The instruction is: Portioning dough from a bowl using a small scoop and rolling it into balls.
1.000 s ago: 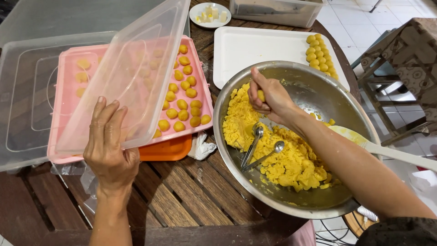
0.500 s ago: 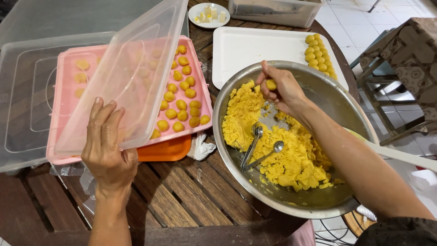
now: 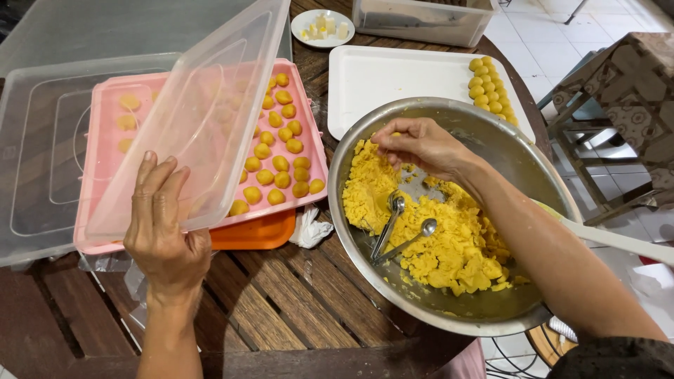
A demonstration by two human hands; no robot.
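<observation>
Hands at a wooden bench (image 3: 281,309): one tilts a clear lid, one works yellow dough.

The left hand (image 3: 165,235), fingers spread flat, props the clear lid (image 3: 196,119) over the pink tray (image 3: 309,151) of dough balls (image 3: 281,165). The right hand (image 3: 421,146), fingertips pinched together, is in the steel bowl (image 3: 519,158) above the yellow dough (image 3: 449,238), with two spoons (image 3: 400,228) lying below it.
</observation>
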